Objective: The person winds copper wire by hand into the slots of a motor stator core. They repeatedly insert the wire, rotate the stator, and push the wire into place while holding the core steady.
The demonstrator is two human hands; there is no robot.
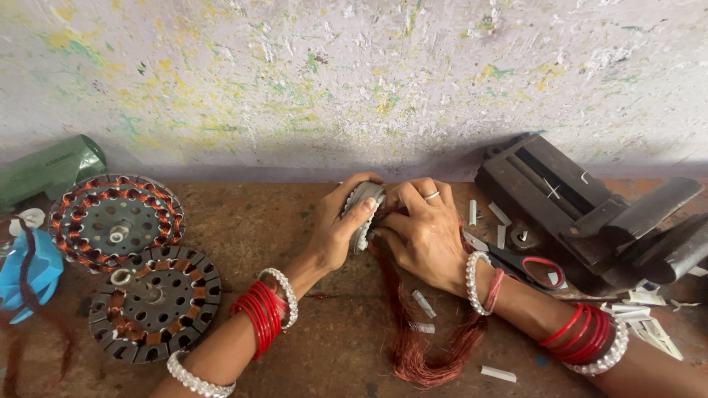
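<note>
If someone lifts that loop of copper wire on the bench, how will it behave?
The copper wire would probably be floppy: its thin strands sag in a loose loop. It likely tangles easily, being many fine strands. One end seems to run up to the stator, so it may tug.

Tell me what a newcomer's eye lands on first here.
Both hands meet mid-bench: the left hand and right hand grip a round metal stator on edge, with a copper wire bundle trailing toward the camera. At the left lie two flat wound stators; red bangles ring both wrists.
</note>
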